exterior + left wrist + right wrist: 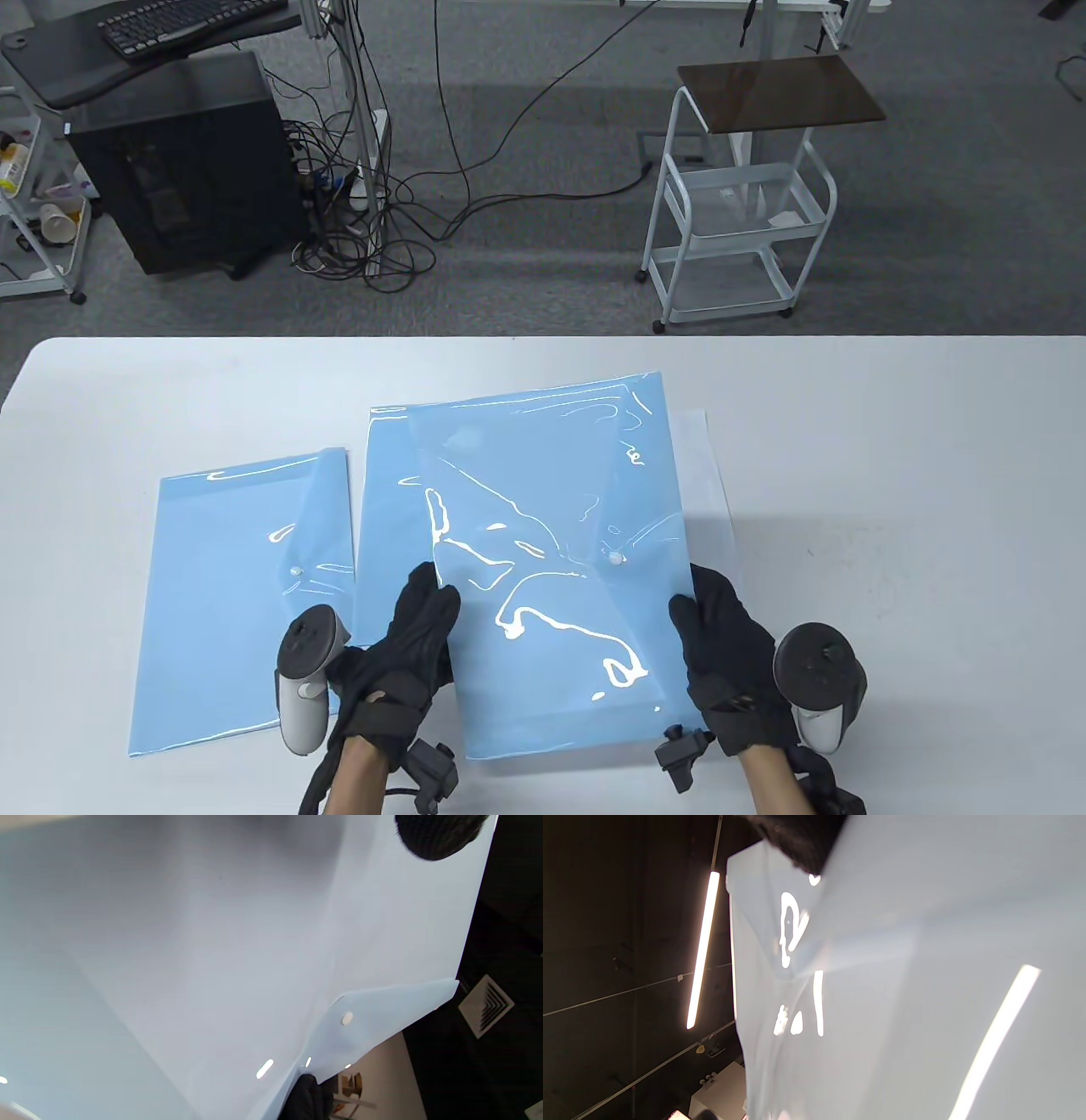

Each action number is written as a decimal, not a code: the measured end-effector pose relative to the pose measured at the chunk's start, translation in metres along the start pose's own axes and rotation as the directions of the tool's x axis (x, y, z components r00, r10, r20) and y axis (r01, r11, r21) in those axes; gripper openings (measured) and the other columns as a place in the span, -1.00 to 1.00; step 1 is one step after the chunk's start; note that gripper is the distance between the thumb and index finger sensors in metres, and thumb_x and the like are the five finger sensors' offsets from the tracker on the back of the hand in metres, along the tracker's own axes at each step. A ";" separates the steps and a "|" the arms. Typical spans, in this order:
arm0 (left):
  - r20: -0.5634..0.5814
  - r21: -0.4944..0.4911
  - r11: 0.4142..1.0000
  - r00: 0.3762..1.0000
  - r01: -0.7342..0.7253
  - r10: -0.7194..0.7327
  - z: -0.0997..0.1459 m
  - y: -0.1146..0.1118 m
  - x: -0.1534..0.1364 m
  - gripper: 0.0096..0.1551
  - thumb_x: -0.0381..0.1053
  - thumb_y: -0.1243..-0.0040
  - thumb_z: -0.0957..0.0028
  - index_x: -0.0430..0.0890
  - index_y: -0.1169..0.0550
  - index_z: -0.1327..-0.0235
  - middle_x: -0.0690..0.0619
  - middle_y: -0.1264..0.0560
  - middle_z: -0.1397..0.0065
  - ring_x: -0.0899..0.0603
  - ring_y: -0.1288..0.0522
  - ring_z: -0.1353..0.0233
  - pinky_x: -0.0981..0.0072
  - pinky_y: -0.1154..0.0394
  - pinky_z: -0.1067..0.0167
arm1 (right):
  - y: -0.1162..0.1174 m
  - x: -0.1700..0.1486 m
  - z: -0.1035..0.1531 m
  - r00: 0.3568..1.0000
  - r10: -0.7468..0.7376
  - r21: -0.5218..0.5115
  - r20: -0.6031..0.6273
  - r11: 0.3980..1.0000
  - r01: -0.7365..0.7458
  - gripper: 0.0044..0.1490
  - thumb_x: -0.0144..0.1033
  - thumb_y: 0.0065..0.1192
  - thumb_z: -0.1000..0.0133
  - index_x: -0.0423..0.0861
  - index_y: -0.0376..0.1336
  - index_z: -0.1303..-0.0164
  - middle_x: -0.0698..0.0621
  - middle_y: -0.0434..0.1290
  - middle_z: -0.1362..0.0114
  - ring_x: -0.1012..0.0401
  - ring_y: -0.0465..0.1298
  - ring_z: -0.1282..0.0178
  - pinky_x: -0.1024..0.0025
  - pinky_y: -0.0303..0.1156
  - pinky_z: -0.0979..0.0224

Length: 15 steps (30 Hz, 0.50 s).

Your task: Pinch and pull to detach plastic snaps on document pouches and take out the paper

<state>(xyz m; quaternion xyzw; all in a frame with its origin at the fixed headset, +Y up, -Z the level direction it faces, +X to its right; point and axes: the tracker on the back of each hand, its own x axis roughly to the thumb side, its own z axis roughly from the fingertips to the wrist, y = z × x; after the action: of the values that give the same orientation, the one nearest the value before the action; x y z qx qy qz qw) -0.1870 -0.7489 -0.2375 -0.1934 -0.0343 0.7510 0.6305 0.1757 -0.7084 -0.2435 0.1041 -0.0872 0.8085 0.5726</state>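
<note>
I hold a glossy light-blue document pouch [551,552] by its side edges, raised over the table. My left hand [431,598] grips its left edge and my right hand [691,601] grips its right edge. Its white snap [614,558] sits near the right edge, on the pointed flap. The left wrist view looks up at the pouch [212,942] from below, showing the flap and snap [347,1018]. The right wrist view shows the pouch [903,1005] close up, with a gloved fingertip [797,844] at the top.
A second blue pouch [386,509] lies under the held one. A third pouch [229,594] with its own snap [295,571] lies to the left. A white sheet of paper [708,484] lies on the white table [891,475], sticking out to the right.
</note>
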 end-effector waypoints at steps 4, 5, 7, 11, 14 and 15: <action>-0.013 0.015 0.996 0.996 0.091 -0.091 -0.001 0.000 0.005 -0.23 0.20 -0.23 -0.27 -0.07 -0.24 -0.61 0.02 -0.54 -0.47 -0.16 -0.72 -0.21 0.12 -0.69 -0.05 | 0.002 0.000 0.001 1.000 -0.007 0.008 -0.005 1.000 0.007 -0.48 -0.45 0.10 -0.23 -0.22 0.22 -0.41 -0.12 0.62 -0.12 0.15 0.68 0.29 0.02 0.65 0.15; -0.010 0.030 0.994 0.994 0.108 -0.107 -0.001 -0.001 0.006 -0.35 0.14 -0.24 -0.27 -0.03 -0.32 -0.55 0.08 -0.60 -0.40 -0.10 -0.75 -0.14 0.16 -0.70 0.00 | 0.002 0.000 0.001 1.000 -0.002 0.007 -0.006 1.000 0.002 -0.48 -0.45 0.10 -0.22 -0.23 0.22 -0.41 -0.11 0.62 -0.12 0.15 0.68 0.29 0.02 0.65 0.15; 0.004 0.045 0.992 0.993 0.120 -0.121 0.001 -0.003 0.010 -0.48 0.06 -0.24 -0.27 0.00 -0.41 -0.45 0.11 -0.65 -0.30 -0.07 -0.77 -0.06 0.21 -0.71 0.07 | 0.003 -0.002 0.001 1.000 0.007 0.015 -0.009 1.000 -0.007 -0.47 -0.45 0.10 -0.23 -0.23 0.22 -0.42 -0.12 0.62 -0.13 0.14 0.68 0.28 0.01 0.65 0.14; 0.019 0.088 0.977 0.981 0.192 -0.194 0.004 -0.006 0.022 -0.53 0.00 -0.22 -0.26 -0.01 -0.42 -0.41 0.08 -0.65 -0.27 -0.04 -0.79 0.02 0.26 -0.71 0.15 | 0.003 -0.005 0.001 1.000 0.003 0.018 -0.019 1.000 -0.003 -0.44 -0.42 0.15 -0.23 -0.26 0.21 -0.45 -0.14 0.63 -0.16 0.08 0.72 0.24 -0.04 0.64 0.12; 0.014 0.126 0.950 0.957 0.287 -0.290 0.007 -0.005 0.034 -0.53 -0.01 -0.20 -0.26 -0.02 -0.42 -0.40 0.08 -0.65 -0.25 -0.02 -0.78 0.05 0.28 -0.71 0.16 | 0.001 -0.008 0.000 0.999 0.033 0.032 -0.028 0.999 -0.032 -0.34 -0.28 0.17 -0.26 -0.29 0.18 -0.51 -0.21 0.62 -0.24 0.00 0.73 0.15 -0.11 0.63 0.08; 0.005 0.134 0.944 0.953 0.301 -0.304 0.009 -0.005 0.035 -0.53 -0.01 -0.20 -0.26 -0.03 -0.42 -0.40 0.07 -0.65 -0.25 -0.02 -0.78 0.05 0.29 -0.71 0.16 | 0.000 -0.009 0.000 0.999 0.042 0.029 -0.033 0.999 -0.041 -0.30 -0.22 0.18 -0.27 -0.31 0.16 -0.54 -0.24 0.60 -0.28 -0.03 0.72 0.11 -0.14 0.61 0.05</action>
<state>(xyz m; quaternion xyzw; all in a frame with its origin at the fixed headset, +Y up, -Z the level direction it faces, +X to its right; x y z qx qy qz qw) -0.1902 -0.7124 -0.2369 -0.1341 -0.0222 0.6485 0.7490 0.1791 -0.7165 -0.2456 0.0969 -0.0684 0.8230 0.5556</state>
